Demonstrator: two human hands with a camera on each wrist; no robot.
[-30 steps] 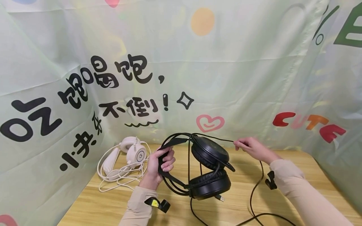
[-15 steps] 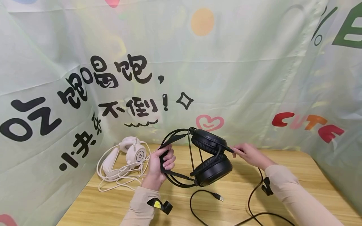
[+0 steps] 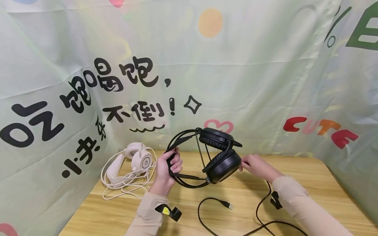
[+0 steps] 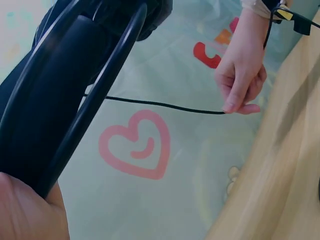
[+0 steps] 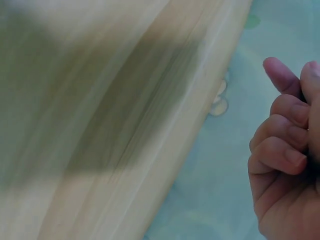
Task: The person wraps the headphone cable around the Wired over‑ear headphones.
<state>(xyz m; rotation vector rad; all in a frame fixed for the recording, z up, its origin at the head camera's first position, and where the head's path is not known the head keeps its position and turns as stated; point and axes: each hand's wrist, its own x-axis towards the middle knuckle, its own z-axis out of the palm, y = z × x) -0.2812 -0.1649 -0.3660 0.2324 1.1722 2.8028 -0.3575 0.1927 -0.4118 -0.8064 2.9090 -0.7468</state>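
Note:
My left hand [image 3: 166, 170] grips the headband of a black over-ear headset [image 3: 225, 167], holding it above the wooden table with its ear cups toward the right. Thin dark strands of cable [image 3: 200, 151] run across the opening between the headband and the cups. Beside the lower cup, my right hand [image 3: 257, 166] pinches the black cable [image 4: 165, 104] between thumb and forefinger; the left wrist view shows it stretched from the headset to those fingertips. The right wrist view shows the curled fingers [image 5: 280, 130], but the cable is not visible there.
A white headset [image 3: 144, 161] with its loosely coiled white cord lies at the back left of the table [image 3: 183, 219]. A USB plug [image 3: 227, 205] on black cable rests at the front middle. More black cable [image 3: 260, 209] trails on the right. Printed cloth walls [image 3: 251, 82] enclose the table.
The headset has risen and turned a little in my left hand. My right hand has moved down and slightly left, from the upper cup to beside the lower one, still pinching the cable.

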